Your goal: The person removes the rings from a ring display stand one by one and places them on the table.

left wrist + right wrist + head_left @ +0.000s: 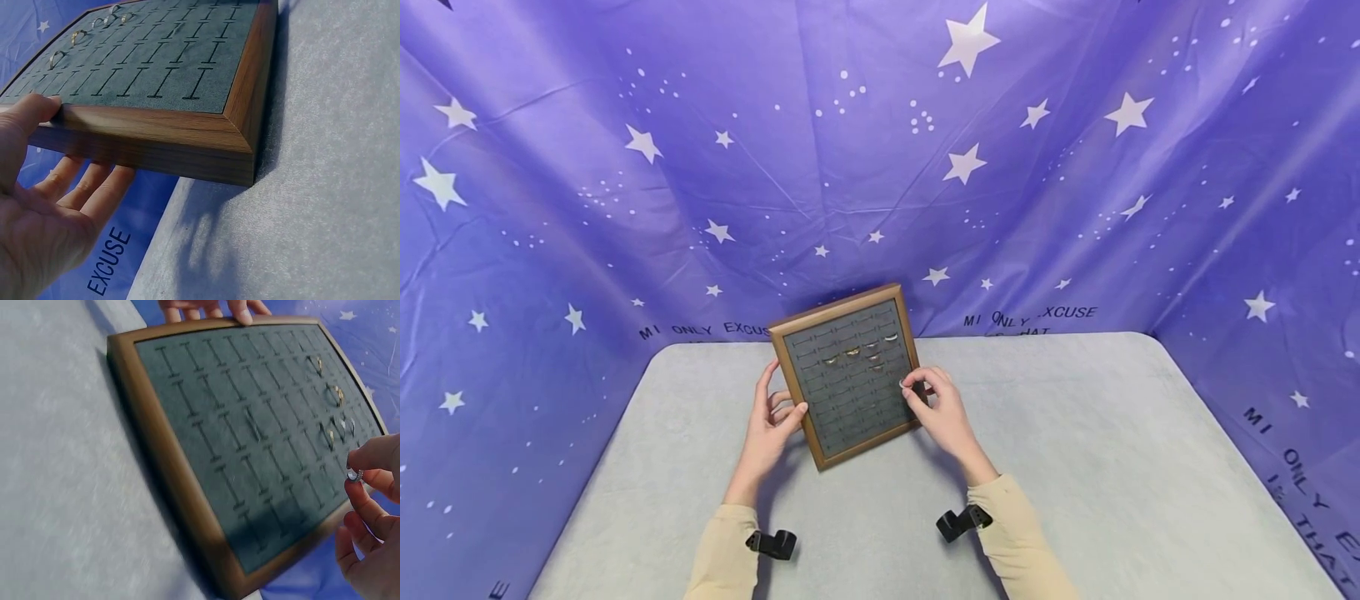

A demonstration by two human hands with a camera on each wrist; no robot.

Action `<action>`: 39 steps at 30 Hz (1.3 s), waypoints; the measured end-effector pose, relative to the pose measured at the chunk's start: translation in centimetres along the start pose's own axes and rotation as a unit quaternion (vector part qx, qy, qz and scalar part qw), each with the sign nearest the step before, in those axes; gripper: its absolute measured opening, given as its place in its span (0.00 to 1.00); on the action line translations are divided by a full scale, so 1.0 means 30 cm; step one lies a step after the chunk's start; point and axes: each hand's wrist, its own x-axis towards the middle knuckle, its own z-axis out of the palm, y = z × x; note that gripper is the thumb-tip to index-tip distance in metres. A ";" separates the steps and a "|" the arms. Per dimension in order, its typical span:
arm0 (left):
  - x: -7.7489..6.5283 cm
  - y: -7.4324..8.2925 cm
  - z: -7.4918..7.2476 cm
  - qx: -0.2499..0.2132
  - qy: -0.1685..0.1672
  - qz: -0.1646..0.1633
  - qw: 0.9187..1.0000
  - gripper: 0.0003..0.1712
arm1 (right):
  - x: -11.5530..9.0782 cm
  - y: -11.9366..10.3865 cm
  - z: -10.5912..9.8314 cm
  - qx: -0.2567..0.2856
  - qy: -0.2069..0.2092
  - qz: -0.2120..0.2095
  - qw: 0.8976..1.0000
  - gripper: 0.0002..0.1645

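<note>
Your L hand (769, 425) grips ring tray (847, 375) by its stiff wood frame edge, tilted; R hand (374, 519) pinches small slippery ring (354, 475) — hold it by the band.

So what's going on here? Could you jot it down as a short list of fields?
Surface: grey table
Backdrop: purple star-print cloth
Main item: wooden-framed ring tray, near edge on the table, far edge raised
Tray contents: several rings in the far slots
Left hand: holds the tray's left edge, thumb on top, fingers underneath
Right hand: pinches a small ring at the tray's right edge
</note>
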 end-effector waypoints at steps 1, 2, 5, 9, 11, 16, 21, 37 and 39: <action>0.000 0.001 0.000 0.000 -0.001 0.001 1.000 0.46 | -0.005 0.009 -0.006 -0.004 0.002 0.003 1.000 0.06; -0.001 0.001 -0.001 0.000 -0.001 0.001 1.000 0.46 | -0.009 0.017 -0.012 -0.006 0.004 0.007 1.000 0.06; -0.001 0.002 -0.002 -0.005 -0.002 -0.003 1.000 0.46 | -0.020 0.033 -0.026 -0.010 0.009 0.013 1.000 0.06; 0.001 -0.006 -0.005 -0.011 -0.002 0.000 1.000 0.47 | -0.035 0.054 -0.040 -0.017 0.008 0.016 1.000 0.05; 0.005 -0.023 -0.010 -0.012 -0.001 -0.002 1.000 0.47 | -0.046 0.068 -0.048 -0.025 0.007 0.022 0.999 0.05; 0.013 -0.058 -0.018 -0.011 -0.001 -0.024 1.000 0.48 | -0.073 0.110 -0.077 -0.051 -0.004 0.060 0.997 0.06; 0.006 -0.023 -0.010 -0.004 -0.002 -0.008 1.000 0.47 | -0.086 0.150 -0.111 -0.065 -0.013 0.074 0.995 0.06; -0.002 0.003 -0.002 0.027 0.012 0.003 1.000 0.47 | -0.093 0.234 -0.201 -0.119 0.018 0.094 0.988 0.04; -0.001 0.004 -0.002 0.029 0.012 0.006 0.999 0.47 | -0.091 0.242 -0.211 -0.124 0.021 0.098 0.987 0.03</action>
